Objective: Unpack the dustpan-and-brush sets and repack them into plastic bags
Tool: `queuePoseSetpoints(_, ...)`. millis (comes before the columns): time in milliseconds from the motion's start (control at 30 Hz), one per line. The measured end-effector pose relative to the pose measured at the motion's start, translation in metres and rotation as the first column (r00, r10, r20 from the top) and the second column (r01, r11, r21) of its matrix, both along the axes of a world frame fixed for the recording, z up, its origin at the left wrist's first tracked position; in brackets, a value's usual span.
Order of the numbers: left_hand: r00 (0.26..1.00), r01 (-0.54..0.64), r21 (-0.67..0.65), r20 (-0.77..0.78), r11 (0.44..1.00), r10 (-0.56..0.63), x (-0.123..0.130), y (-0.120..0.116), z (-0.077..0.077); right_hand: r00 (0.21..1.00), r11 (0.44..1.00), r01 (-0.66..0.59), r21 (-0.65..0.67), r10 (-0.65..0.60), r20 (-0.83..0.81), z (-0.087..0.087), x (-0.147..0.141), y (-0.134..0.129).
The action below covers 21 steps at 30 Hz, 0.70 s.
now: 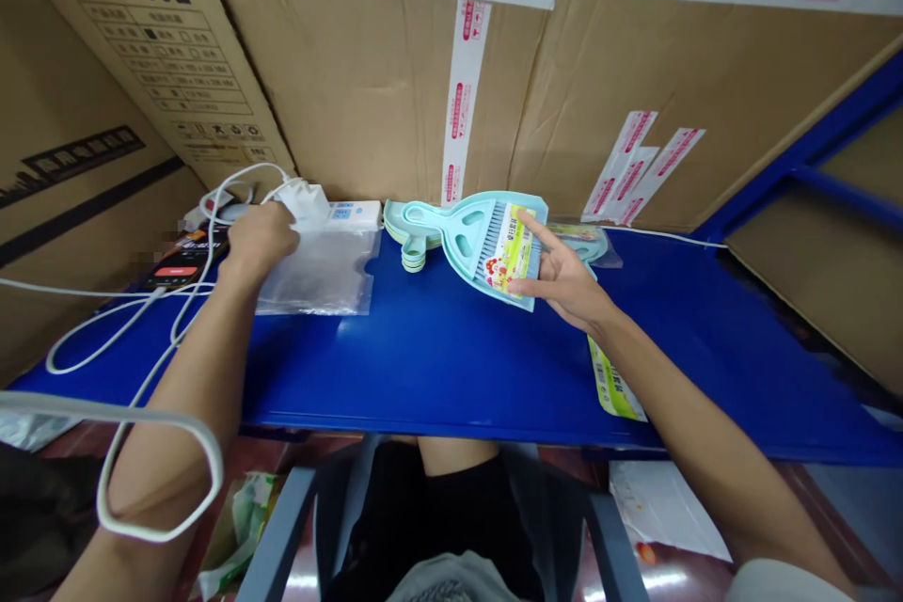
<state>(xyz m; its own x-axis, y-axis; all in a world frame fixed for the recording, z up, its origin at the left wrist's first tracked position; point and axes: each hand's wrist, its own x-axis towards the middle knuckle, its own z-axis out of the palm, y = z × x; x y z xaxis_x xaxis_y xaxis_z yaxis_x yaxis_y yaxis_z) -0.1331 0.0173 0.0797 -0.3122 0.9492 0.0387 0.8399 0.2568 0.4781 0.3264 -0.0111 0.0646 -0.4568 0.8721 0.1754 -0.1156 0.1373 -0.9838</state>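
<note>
My right hand (564, 282) grips a light-blue dustpan (462, 240) with a small brush (492, 243) nested in it. A printed yellow-green and white card (513, 249) lies over the brush, with my thumb and fingers at its edges. My left hand (261, 235) is curled at the upper left corner of a stack of clear plastic bags (317, 277); its fingertips are hidden, so what they pinch cannot be seen. Behind the held dustpan sits a stack of pale green and blue dustpans or brushes (413, 240).
A white charger (305, 202) and power strip (356, 213) stand behind the bags. White cables (187, 315) loop near a phone (184, 261) on the left. Another card (615, 381) and a bagged blue set (585, 243) lie right on the blue table (437, 367). Cardboard (373, 94) walls the back.
</note>
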Motion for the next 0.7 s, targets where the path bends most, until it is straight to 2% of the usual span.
queuePoseSetpoints(67, 0.985, -0.098, 0.157, -0.126, 0.983, 0.119, 0.004, -0.006, 0.01, 0.998, 1.0, 0.017, -0.013, -0.018, -0.052, -0.002, 0.0, 0.002)
queuePoseSetpoints(133, 0.956, -0.096, 0.394, -0.219, 0.914, 0.195, 0.012, -0.011, 0.021, 0.994, 0.999, 0.021, -0.041, -0.026, -0.109, -0.004, 0.001, 0.005)
queuePoseSetpoints(167, 0.963, -0.052, 0.47, -0.21, 0.881, 0.169, 0.017, -0.014, 0.025, 0.99, 0.998, 0.024, -0.053, -0.031, -0.135, -0.004, 0.002, 0.007)
queuePoseSetpoints(200, 0.984, 0.002, 0.506, -0.153, 0.862, 0.088, 0.023, -0.018, 0.029, 0.987, 0.998, 0.03, -0.058, -0.039, -0.157, -0.004, 0.003, 0.008)
queuePoseSetpoints(233, 0.997, 0.066, 0.508, -0.058, 0.859, -0.042, 0.03, -0.021, 0.032, 0.984, 0.998, 0.038, -0.058, -0.048, -0.174, -0.004, 0.005, 0.009)
queuePoseSetpoints(267, 0.978, 0.144, 0.492, 0.061, 0.859, -0.199, 0.038, -0.025, 0.033, 0.981, 0.998, 0.045, -0.054, -0.054, -0.185, -0.003, 0.007, 0.01)
queuePoseSetpoints(333, 0.83, 0.343, 0.451, 0.265, 0.824, -0.491, 0.059, -0.032, 0.031, 0.979, 0.998, 0.05, -0.034, -0.056, -0.195, 0.0, 0.01, 0.011)
queuePoseSetpoints(400, 0.662, 0.536, 0.395, 0.352, 0.746, -0.662, 0.081, -0.038, 0.023, 0.981, 0.999, 0.039, -0.01, -0.04, -0.188, 0.003, 0.014, 0.011)
queuePoseSetpoints(500, 0.509, 0.705, 0.311, 0.403, 0.637, -0.761, 0.112, -0.041, 0.006, 0.989, 1.0, -0.011, -0.007, 0.01, -0.146, 0.006, 0.021, 0.014)
queuePoseSetpoints(600, 0.403, 0.815, 0.258, 0.393, 0.519, -0.827, 0.126, -0.041, -0.007, 0.995, 0.995, -0.09, -0.045, 0.088, -0.045, 0.008, 0.032, 0.018)
queuePoseSetpoints(633, 0.383, 0.828, 0.254, 0.394, 0.499, -0.836, 0.127, -0.041, -0.008, 0.992, 0.99, -0.124, -0.061, 0.124, -0.002, 0.008, 0.036, 0.02)
queuePoseSetpoints(700, 0.37, 0.828, 0.265, 0.402, 0.494, -0.837, 0.127, -0.042, -0.01, 0.976, 0.976, -0.192, -0.097, 0.201, 0.085, 0.009, 0.045, 0.023)
